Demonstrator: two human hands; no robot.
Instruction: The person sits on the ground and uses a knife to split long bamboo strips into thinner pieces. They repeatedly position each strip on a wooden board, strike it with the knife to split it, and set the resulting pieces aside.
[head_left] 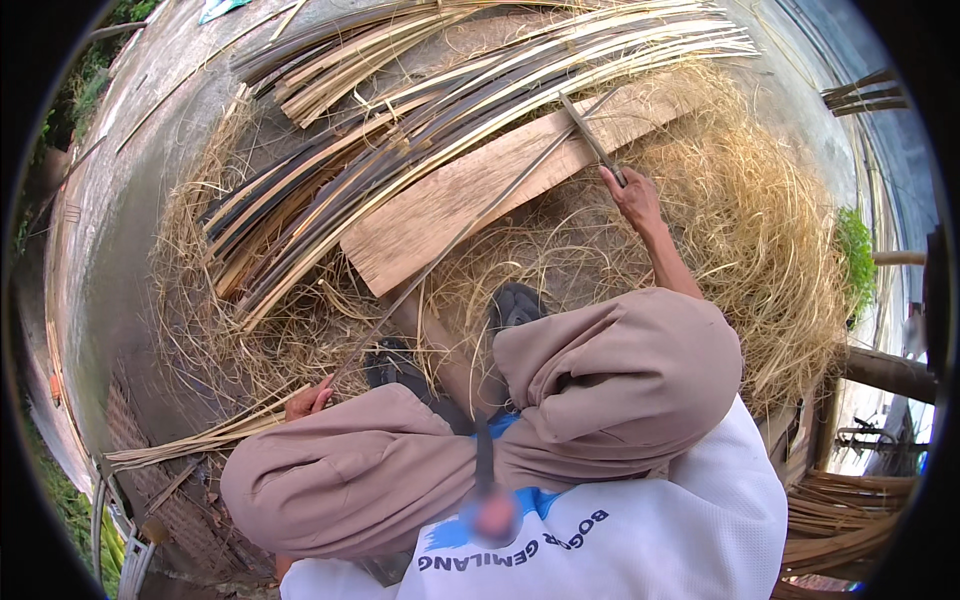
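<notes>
Out ahead at the right, my right hand (pixel 635 198) is closed around the handle of a knife (pixel 592 138), whose blade points up and to the left. The blade crosses a long thin bamboo strip (pixel 462 234) above a flat wooden board (pixel 420 222). That strip slants down to the lower left, where my left hand (pixel 310 399) grips its near end beside my knee; the fingers are partly hidden. Pale thin strips (pixel 200 440) lie right by my left hand.
Bundles of long bamboo strips (pixel 400 150), dark and pale, lie beyond the board. Curly shavings (pixel 750 240) are heaped at the right and around my shoes (pixel 515 303). A wooden beam (pixel 890 373) and more stacked strips (pixel 845 520) stand at the right.
</notes>
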